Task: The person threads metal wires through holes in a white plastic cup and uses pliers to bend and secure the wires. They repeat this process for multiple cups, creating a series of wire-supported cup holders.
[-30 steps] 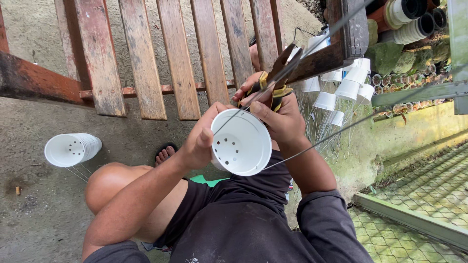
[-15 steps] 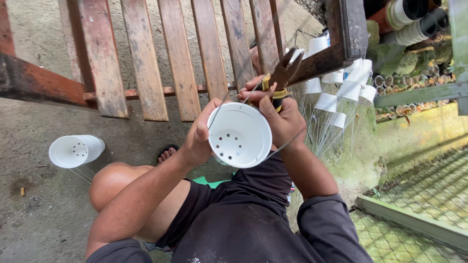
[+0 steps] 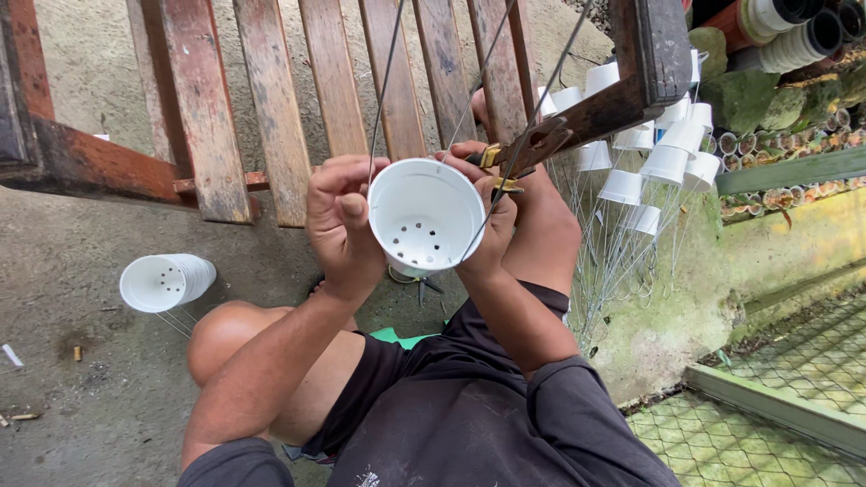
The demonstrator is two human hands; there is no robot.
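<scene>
Head view: left hand [image 3: 338, 221] grips the white perforated pot [image 3: 424, 216] at chest height; right hand [image 3: 492, 212] clasps rim and pliers [image 3: 514, 153]. Taut wires [image 3: 383, 81] could slip, tipping the pot.

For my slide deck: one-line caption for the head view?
Both hands, left and right, hold a white perforated pot strung on wires.

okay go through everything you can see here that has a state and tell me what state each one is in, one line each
White pot: held up in both hands, tilted, empty, drain holes showing.
Left hand: gripping the pot's rim.
Right hand: against the pot's far side, holding pliers.
Pliers: at the wires by the rim.
Wires: running up from the pot.
Stack of pots: lying sideways on the ground.
Wired pots: bunched by the wall.
</scene>
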